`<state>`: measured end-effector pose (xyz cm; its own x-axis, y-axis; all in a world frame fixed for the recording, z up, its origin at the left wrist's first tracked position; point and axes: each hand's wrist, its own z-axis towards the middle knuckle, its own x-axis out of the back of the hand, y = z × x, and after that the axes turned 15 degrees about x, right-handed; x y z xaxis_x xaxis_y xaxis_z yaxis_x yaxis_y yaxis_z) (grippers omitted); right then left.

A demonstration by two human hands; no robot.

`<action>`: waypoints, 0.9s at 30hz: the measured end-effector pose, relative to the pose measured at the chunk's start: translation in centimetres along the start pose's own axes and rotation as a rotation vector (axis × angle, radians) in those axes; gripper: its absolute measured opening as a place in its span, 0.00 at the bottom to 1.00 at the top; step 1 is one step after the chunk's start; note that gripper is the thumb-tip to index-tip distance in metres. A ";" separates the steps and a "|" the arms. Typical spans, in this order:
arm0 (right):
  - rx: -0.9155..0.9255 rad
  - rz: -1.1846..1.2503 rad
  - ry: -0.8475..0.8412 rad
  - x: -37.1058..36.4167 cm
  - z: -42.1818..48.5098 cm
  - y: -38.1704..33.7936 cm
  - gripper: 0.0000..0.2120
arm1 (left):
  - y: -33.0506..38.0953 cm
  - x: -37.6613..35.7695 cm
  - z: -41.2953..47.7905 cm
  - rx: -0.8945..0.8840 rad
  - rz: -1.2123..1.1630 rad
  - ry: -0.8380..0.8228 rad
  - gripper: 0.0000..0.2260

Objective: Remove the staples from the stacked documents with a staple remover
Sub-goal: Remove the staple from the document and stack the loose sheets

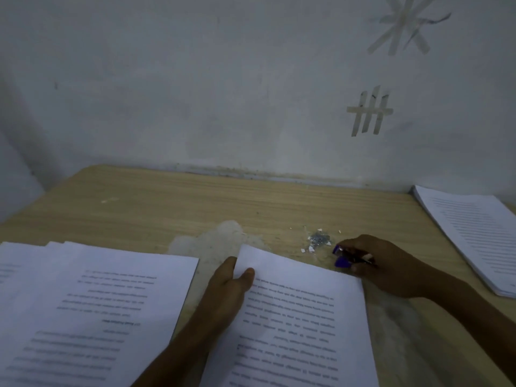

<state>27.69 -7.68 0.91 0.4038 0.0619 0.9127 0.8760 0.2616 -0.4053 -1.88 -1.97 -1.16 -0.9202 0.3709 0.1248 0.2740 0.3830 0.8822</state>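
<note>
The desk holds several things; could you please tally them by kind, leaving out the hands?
Paper stacks: 3 (left stack, middle stack, right stack)
Staple remover: 1
Heap of loose staples: 1
Total: 5

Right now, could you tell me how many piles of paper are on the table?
3: a fanned pile at near left, a middle pile whose corner the left hand pinches, and a stack at far right. More may lie outside the view.
</note>
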 end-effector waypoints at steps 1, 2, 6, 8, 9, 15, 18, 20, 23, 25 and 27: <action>0.017 0.018 0.051 0.5 -0.1 -0.3 0.20 | 0.2 -0.2 -0.1 -0.006 -0.003 -0.006 0.21; 0.040 0.028 0.090 1.2 0.2 -0.9 0.21 | 0.4 -0.3 -0.1 -0.023 0.000 -0.001 0.18; 0.099 0.079 0.131 3.9 2.6 -3.9 0.16 | 0.7 -0.6 0.8 -0.134 0.045 0.037 0.05; 0.129 0.109 0.080 4.8 4.0 -5.4 0.14 | 0.8 -0.7 1.0 -0.185 0.053 0.040 0.07; 0.144 0.102 0.034 5.0 4.7 -6.2 0.16 | 0.8 -0.7 1.1 -0.203 0.051 0.042 0.10; 0.312 -0.018 -0.291 3.2 8.7 -9.7 0.16 | -0.7 -1.0 2.1 -0.276 0.040 0.067 0.09; 0.347 -0.095 -0.372 2.8 10.2 -10.2 0.15 | -1.3 -1.0 2.6 -0.328 0.037 0.122 0.10; 0.343 -0.166 -0.406 2.9 10.9 -10.4 0.17 | -1.4 -1.1 2.6 -0.343 0.025 0.166 0.09; 0.330 -0.179 -0.409 3.4 11.9 -10.7 0.22 | -1.7 -1.3 2.6 -0.357 0.008 0.206 0.08; 0.322 -0.166 -0.380 4.0 12.2 -10.8 0.23 | -1.5 -1.4 2.4 -0.359 -0.002 0.208 0.11; 0.323 -0.168 -0.393 4.2 12.5 -11.0 0.24 | -1.5 -1.5 2.3 -0.373 -0.003 0.214 0.17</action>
<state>16.47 1.75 9.84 0.0817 0.3340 0.9390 0.7691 0.5781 -0.2725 -0.28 -1.17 -3.69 -0.9689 0.1711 0.1786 0.1875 0.0373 0.9815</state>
